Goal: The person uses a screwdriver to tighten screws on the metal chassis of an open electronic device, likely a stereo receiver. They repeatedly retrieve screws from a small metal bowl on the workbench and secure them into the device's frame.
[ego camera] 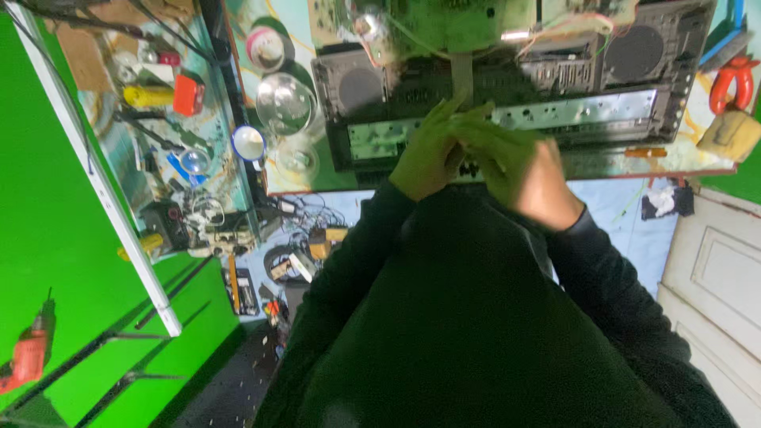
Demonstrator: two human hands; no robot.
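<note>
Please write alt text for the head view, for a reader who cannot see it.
Two hands, left hand and right hand, meet at the front edge of an opened stereo on a workbench. A red drill lies lower left.

Glossy metal strip, matt sleeves

My repair workshop — opened stereo chassis on bench, tool-cluttered shelf, red drill hung on green wall.
</note>
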